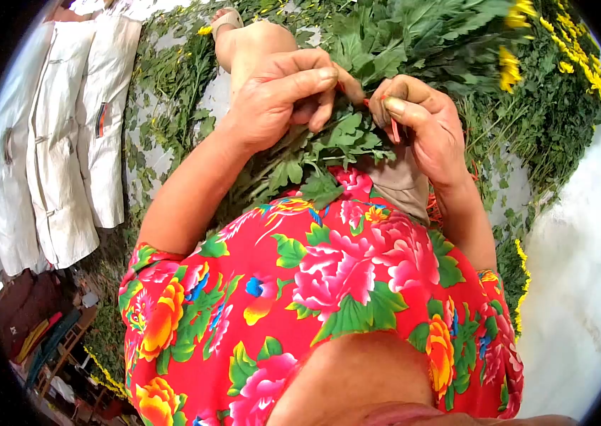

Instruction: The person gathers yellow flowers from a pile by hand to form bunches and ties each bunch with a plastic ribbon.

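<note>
Two bare hands meet at a thin red strip above a leafy green bunch.
The right hand pinches the strip between thumb and fingers; the left hand is curled, thumb against fingers, just beside it, and whether it also grips the strip cannot be told. The bunch lies beneath both hands, in front of the wearer's red floral shirt. Larger leaves spread beyond the hands, with yellow flowers at their right. Farther right lies a heap of stems edged with yellow blooms, beside a pale floor; at far left lie white cloth lengths.
</note>
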Demonstrator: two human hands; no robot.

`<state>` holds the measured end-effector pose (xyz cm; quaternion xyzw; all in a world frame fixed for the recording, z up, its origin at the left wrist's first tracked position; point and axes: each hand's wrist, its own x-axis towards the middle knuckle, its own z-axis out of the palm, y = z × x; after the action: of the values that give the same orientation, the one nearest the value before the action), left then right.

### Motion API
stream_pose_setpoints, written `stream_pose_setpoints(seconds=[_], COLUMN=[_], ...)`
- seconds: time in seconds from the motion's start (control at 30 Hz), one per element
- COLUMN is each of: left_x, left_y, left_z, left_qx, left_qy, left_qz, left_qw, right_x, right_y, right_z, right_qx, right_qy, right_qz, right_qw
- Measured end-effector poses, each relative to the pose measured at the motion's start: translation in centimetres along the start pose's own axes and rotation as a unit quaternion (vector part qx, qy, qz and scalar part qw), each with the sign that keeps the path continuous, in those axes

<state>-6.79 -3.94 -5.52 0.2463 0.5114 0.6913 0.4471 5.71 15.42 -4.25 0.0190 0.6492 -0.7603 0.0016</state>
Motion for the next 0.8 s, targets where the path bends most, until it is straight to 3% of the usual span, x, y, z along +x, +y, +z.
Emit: stream_pose_setpoints(seconds=[0.13, 0.23, 0.37, 0.5, 0.57, 0.6, 0.63, 0.77, 0.8], left_x=[-0.4, -0.5, 0.3, 1.1, 0.7, 0.1, -0.1, 0.0, 0.0], left_y=[0.8, -0.8, -0.9, 0.1, 0.5, 0.4, 0.2, -1.9, -1.9], left_z=[0.8, -0.5, -1.4, -0.8, 0.6, 1.3, 2.0, 2.7, 2.6], left_qx=[-0.051, -0.126, -0.169, -0.105, -0.062, -0.009, 0.012, 0.134, 0.124], left_qy=[0.013, 0.037, 0.032, -0.015, 0.026, 0.035, 0.045, 0.071, 0.075], left_qz=[0.021, 0.029, 0.007, -0.032, -0.032, 0.03, 0.067, 0.161, 0.139], left_qw=[0.998, 0.991, 0.985, 0.994, 0.997, 0.999, 0.997, 0.975, 0.98], right_x=[-0.8, -2.1, -1.0, -0.9, -1.3, -1.3, -0.8, 0.8, 1.4], right_y=[-0.8, 0.1, 2.0, 0.1, -3.0, -5.0, -5.4, -5.2, -4.8], right_z=[0.4, -0.4, -0.9, -2.5, -1.4, -0.7, -0.2, 3.1, 2.7], right_qx=[-0.031, 0.015, 0.066, 0.086, -0.045, -0.22, -0.307, -0.441, -0.437], right_qy=[-0.01, 0.036, 0.056, -0.009, -0.011, -0.002, -0.008, -0.012, -0.017], right_qz=[0.004, 0.074, -0.006, 0.095, 0.017, -0.068, -0.129, -0.228, -0.244], right_qw=[0.999, 0.996, 0.996, 0.992, 0.999, 0.973, 0.943, 0.868, 0.865])
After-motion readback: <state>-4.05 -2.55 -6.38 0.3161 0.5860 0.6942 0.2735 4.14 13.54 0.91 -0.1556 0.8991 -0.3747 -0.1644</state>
